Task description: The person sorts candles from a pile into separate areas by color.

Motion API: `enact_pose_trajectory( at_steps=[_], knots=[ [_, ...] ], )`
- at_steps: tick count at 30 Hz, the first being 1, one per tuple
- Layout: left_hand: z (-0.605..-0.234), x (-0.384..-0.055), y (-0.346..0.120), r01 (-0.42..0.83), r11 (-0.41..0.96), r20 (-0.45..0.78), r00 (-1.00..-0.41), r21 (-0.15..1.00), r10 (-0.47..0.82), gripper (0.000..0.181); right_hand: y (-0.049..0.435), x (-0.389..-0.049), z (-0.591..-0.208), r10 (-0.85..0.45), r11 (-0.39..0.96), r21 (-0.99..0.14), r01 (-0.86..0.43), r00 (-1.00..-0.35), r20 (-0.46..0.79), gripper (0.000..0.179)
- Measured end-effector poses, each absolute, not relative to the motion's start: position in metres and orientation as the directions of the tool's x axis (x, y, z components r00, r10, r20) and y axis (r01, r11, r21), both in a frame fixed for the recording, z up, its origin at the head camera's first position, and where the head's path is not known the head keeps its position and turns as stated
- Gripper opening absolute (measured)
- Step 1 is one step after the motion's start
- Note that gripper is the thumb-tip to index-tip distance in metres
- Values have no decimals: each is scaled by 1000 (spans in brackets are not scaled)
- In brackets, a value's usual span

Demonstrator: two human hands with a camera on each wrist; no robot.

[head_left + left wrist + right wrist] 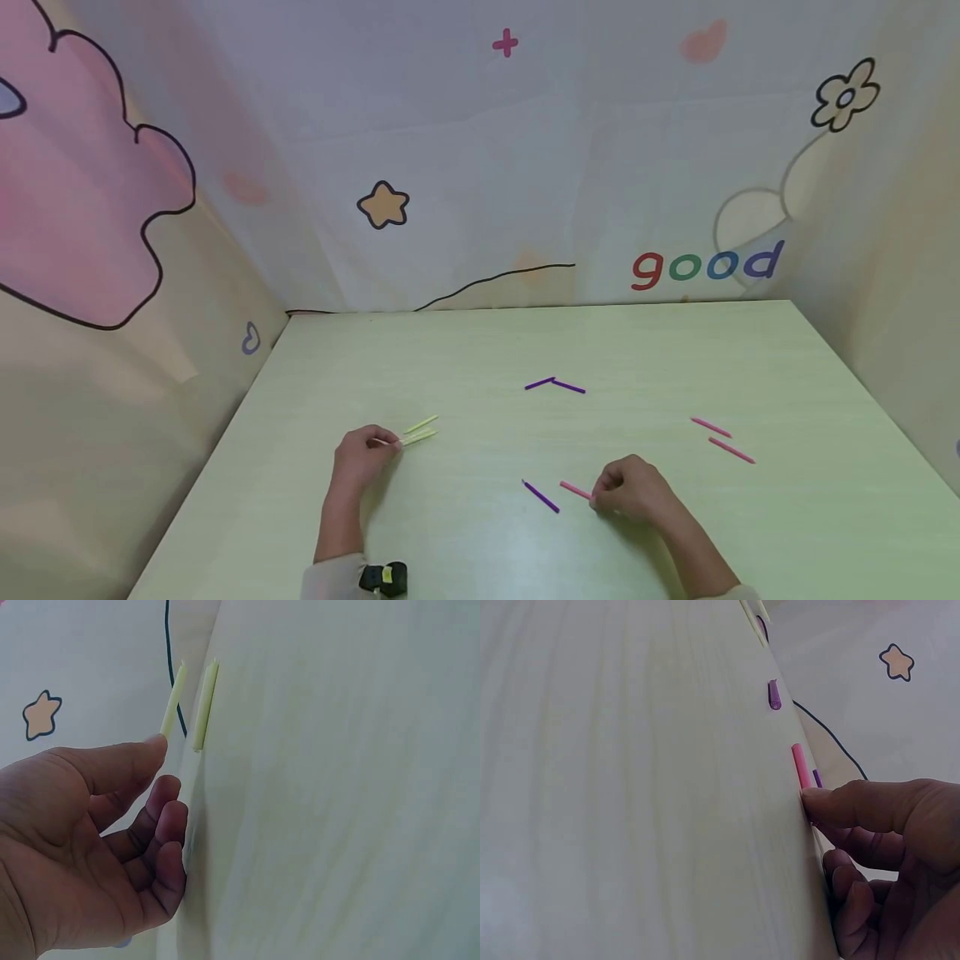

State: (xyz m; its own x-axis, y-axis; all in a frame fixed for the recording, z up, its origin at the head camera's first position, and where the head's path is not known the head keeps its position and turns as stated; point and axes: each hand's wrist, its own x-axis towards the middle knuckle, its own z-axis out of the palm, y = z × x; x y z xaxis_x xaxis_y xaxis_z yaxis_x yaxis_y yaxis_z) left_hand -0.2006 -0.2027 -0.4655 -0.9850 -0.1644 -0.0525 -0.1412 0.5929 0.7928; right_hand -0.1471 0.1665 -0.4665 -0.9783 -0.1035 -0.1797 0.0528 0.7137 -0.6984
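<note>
At the left of the table, my left hand [366, 457] pinches a thin yellow candle [174, 699] between thumb and fingertips; its other fingers are loosely curled. Just beyond it lies another yellow candle [206, 705]. In the head view the yellow candles [422, 424] sit close together, so I cannot tell how many there are. My right hand [632, 488], near the front right of centre, pinches one end of a pink candle [575, 490]. To the left of that candle, a purple candle [541, 496] lies slanted on the table.
Two purple candles [568, 387] meet end to end in a shallow peak farther back. Over on the right, two pink candles [711, 427] lie roughly parallel. The pale table [480, 350] is bordered by printed cloth walls [465, 167]. A black device [383, 578] sits by the left sleeve.
</note>
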Motion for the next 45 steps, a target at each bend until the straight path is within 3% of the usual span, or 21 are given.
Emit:
enact_pose_trajectory(
  at_steps=[23, 31, 37, 45],
  knots=[
    [-469, -214, -201, -199, 637, -96, -976, 745, -193, 10, 169, -148, -468, -84, 716, -695, 62, -981, -174, 13],
    [-462, -203, -202, -227, 627, -151, -973, 745, -173, 24, 167, -147, -469, -77, 700, -709, 92, -976, -203, 12],
    [-456, -189, -201, -188, 649, -159, -982, 737, -105, 27, 166, -146, -469, -76, 698, -709, 100, -974, -213, 11],
    [-451, -173, -187, 5, 684, -63, -995, 729, 75, 31, 166, -146, -468, -76, 706, -703, 87, -977, -198, 9]
  ],
)
